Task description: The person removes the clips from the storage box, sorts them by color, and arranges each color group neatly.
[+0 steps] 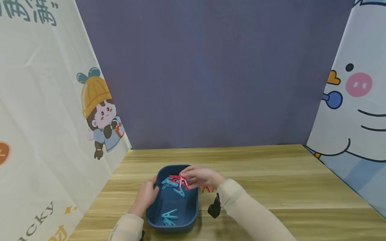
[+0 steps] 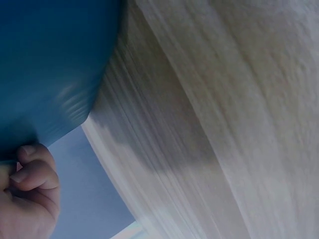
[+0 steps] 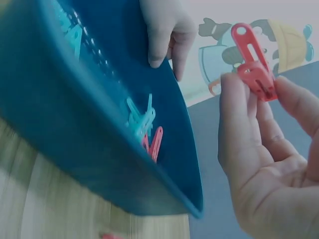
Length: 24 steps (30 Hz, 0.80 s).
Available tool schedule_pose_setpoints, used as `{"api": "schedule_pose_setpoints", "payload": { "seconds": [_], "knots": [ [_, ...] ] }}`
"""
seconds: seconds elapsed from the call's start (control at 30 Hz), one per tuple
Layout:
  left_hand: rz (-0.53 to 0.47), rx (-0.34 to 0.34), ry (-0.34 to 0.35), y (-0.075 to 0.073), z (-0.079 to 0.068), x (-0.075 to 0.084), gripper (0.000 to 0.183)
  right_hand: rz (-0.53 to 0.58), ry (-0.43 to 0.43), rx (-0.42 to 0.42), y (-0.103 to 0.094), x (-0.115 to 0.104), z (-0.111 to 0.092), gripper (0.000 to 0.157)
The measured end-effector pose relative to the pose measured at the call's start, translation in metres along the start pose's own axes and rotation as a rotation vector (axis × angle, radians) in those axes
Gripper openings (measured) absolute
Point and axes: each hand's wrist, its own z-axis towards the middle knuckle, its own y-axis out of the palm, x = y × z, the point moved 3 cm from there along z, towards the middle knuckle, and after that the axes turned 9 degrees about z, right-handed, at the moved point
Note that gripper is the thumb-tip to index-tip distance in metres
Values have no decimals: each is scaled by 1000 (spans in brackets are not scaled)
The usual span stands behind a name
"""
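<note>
A deep blue plastic bin [image 1: 172, 229] stands on the wooden table, long side running away from me. At its left rim my left hand [image 1: 146, 194] grips the wall, thumb over the edge. My right hand [image 1: 202, 176] is over the bin's far right part and pinches a red clothespin [image 3: 255, 72] between thumb and fingertips. Inside the bin, light blue clothespins [image 3: 141, 119] lie at the far end with a red clothespin [image 3: 156, 144] among them. More blue clothespins [image 1: 169, 215] rest at the near end.
Just right of the bin, red clothespins [image 1: 206, 189] lie on the table [image 1: 259, 180], partly hidden by the right hand and wrist. A dark grey-purple panel [image 1: 211, 73] rises behind the table, with printed cartoon sheets [image 1: 54, 100] at the sides.
</note>
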Motion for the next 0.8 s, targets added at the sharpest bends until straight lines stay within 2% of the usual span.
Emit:
{"api": "schedule_pose_setpoints", "payload": {
  "seconds": [0.23, 0.47, 0.8],
  "knots": [
    [1, 0, 1, 1, 1, 0, 44, 36, -25, 35, -23, 0, -16, 30],
    [15, 26, 26, 0, 0, -1, 44, 38, -29, 73, -39, 1, -28, 39],
    [5, -9, -2, -1, -1, 2, 45, 46, -43, 158, -64, 3, -42, 44]
  ]
}}
